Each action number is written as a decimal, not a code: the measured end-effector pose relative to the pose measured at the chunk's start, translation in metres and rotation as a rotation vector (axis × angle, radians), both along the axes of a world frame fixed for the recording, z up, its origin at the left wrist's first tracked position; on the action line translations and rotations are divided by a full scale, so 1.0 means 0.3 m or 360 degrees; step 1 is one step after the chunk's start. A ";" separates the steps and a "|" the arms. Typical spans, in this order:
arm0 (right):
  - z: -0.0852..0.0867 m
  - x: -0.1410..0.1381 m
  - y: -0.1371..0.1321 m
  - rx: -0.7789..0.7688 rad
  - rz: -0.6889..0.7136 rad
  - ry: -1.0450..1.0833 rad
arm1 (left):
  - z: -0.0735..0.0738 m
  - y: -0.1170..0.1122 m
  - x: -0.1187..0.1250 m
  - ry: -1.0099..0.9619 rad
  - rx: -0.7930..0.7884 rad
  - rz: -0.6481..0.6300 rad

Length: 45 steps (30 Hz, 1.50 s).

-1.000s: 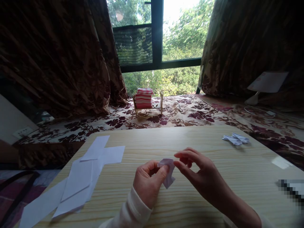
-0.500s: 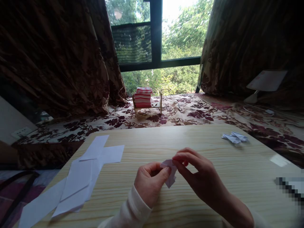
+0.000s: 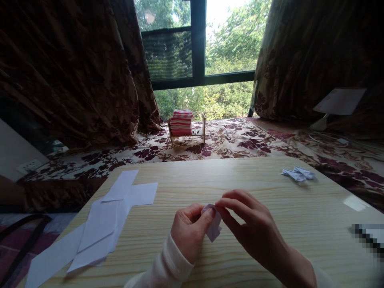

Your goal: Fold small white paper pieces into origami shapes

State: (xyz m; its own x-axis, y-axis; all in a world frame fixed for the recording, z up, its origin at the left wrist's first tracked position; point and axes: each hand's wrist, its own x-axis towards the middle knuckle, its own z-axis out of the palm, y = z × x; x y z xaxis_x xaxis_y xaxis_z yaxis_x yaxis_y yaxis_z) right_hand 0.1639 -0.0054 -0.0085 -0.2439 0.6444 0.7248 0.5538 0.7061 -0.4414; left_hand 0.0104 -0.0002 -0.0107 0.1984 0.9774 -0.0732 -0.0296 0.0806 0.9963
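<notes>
A small piece of folded white paper (image 3: 214, 229) is held above the near middle of the table. My left hand (image 3: 189, 228) pinches it between thumb and fingers, the thumb lying across its upper face. At the paper's upper right edge, the thumb and fingertips of my right hand (image 3: 250, 218) are closed on a corner. Creases and a pointed lower end show on the paper; the part behind my left thumb is hidden.
Several white paper sheets (image 3: 99, 224) overlap at the table's left. Folded paper pieces (image 3: 298, 173) lie at the far right of the wooden table (image 3: 192, 176). Beyond it, a small rack holds folded striped cloths (image 3: 181, 122); a lamp (image 3: 340, 101) stands at right.
My left thumb has shifted up over the paper's top part. My right fingertips have moved slightly left and down along its upper edge.
</notes>
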 end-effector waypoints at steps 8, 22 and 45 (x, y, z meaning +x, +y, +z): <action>0.038 0.011 -0.016 0.0010 0.0050 -0.0289 | -0.011 -0.003 0.002 -0.0022 0.0075 -0.0017; 0.017 0.016 -0.006 -0.0260 0.0301 -0.0055 | -0.001 -0.004 0.006 -0.0076 0.0009 0.0001; 0.016 0.004 -0.002 -0.0592 0.0183 0.0099 | 0.032 -0.015 0.007 0.0461 0.0397 0.0098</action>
